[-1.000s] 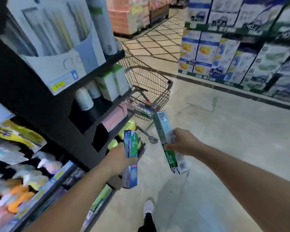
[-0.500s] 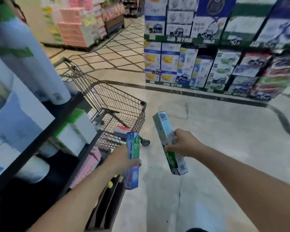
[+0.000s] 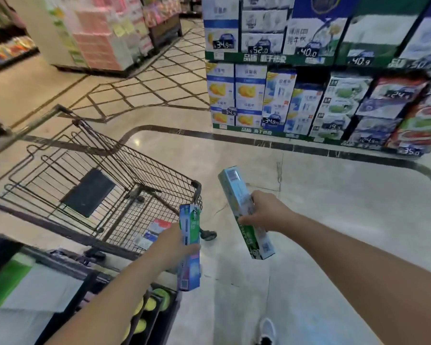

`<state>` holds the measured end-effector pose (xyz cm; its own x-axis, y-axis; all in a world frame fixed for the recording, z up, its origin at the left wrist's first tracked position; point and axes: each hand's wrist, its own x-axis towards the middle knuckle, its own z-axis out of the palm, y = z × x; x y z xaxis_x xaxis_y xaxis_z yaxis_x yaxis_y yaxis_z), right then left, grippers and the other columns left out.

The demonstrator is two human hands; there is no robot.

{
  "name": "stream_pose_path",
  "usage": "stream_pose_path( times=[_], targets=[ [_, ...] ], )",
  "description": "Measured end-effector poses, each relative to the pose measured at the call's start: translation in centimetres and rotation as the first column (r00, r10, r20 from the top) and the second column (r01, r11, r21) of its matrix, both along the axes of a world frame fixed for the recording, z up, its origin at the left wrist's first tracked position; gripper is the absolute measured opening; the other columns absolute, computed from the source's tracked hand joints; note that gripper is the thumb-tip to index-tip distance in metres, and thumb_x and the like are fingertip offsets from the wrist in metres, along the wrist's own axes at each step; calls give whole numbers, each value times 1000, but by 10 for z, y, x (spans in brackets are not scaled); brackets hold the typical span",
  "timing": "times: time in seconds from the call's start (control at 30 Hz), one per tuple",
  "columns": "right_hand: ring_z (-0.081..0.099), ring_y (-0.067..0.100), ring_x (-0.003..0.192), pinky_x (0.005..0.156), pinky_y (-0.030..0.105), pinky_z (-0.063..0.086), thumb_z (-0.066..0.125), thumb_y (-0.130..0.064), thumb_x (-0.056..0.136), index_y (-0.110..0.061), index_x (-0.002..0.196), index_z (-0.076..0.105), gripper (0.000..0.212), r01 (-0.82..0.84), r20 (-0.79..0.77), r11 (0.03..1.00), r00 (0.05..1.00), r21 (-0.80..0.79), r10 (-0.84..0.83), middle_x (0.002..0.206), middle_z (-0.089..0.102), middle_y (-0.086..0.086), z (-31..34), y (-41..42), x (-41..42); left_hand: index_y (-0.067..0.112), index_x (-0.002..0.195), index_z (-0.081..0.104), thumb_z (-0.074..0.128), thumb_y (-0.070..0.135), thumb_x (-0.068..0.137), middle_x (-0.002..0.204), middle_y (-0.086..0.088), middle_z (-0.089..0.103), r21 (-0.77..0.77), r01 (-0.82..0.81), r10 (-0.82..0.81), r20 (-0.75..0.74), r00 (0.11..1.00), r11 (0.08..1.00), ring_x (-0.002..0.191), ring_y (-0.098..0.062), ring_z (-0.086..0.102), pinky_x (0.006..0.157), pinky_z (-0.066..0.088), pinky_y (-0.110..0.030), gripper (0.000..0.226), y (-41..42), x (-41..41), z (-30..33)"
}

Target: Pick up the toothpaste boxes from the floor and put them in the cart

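Left grip (image 3: 171, 247) holds a blue-green toothpaste box (image 3: 190, 247) upright, just beside the near corner of the black wire shopping cart (image 3: 125, 168). Right grip (image 3: 264, 212) holds a longer pale-blue and green toothpaste box (image 3: 244, 210), tilted, right of the cart. Carry step, I judge; next I must lift both over the rim. Red-and-white box (image 3: 157, 227) already inside. Dark shelf unit (image 3: 67, 282) crowds near left.

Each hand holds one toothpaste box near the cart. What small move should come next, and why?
Probably carry the left hand forward over the cart rim and release its blue box: it is nearest the basket, where one box already lies. The right hand with the green box can follow.
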<state>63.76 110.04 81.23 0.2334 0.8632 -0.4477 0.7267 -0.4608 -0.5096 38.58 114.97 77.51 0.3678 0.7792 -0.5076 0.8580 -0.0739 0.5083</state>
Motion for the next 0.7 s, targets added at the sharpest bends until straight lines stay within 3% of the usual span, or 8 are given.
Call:
stream_pose_path(
  times=[0.1, 0.23, 0.37, 0.47, 0.6, 0.7],
  targets=[
    [62, 21, 92, 77, 42, 59, 80, -43, 76, -15, 113, 52, 55, -73, 17, 997, 997, 2, 73, 108, 60, 5, -2, 46, 11, 22, 111, 54, 73, 40, 85, 105, 1, 67, -6, -81, 81, -8, 997, 997, 90, -15, 64, 75, 56, -33, 37, 30, 10, 2],
    [58, 18, 84, 57, 29, 48, 79, -43, 78, -13, 110, 49, 53, -197, 6, 980, 980, -22, 197, 104, 58, 5, -14, 106, -1, 23, 113, 51, 72, 39, 86, 107, 2, 67, -20, -143, 142, -33, 989, 990, 91, -15, 64, 80, 57, -36, 38, 71, 3, -2],
    [62, 22, 92, 71, 36, 57, 78, -41, 80, -14, 115, 47, 54, -282, -7, 957, 959, -62, 282, 111, 60, 7, -25, 166, -27, 20, 109, 54, 72, 34, 86, 102, 0, 66, -45, -253, 250, -60, 966, 966, 87, -15, 64, 74, 57, -34, 32, 119, -21, -12],
    [61, 20, 90, 71, 34, 56, 78, -41, 79, -16, 110, 46, 51, -311, -15, 947, 950, -84, 311, 108, 60, 5, -31, 210, -49, 22, 104, 60, 71, 31, 85, 99, 0, 69, -51, -328, 326, -44, 944, 943, 85, -12, 65, 77, 58, -34, 24, 158, -42, -25],
    [60, 22, 90, 61, 30, 48, 77, -39, 81, -13, 112, 46, 50, -359, -1, 927, 933, -106, 361, 108, 58, 7, -38, 266, -74, 18, 105, 59, 74, 33, 85, 92, 2, 68, -91, -458, 456, -39, 889, 884, 74, -6, 64, 52, 48, -22, 29, 200, -58, -39],
    [64, 25, 91, 72, 38, 58, 73, -32, 84, -9, 117, 46, 48, -344, -33, 933, 939, -107, 343, 112, 59, 11, -52, 304, -97, 16, 103, 59, 75, 31, 86, 88, 3, 69, -127, -537, 538, -31, 843, 834, 69, -6, 67, 46, 47, -17, 27, 227, -65, -56]
  ],
)
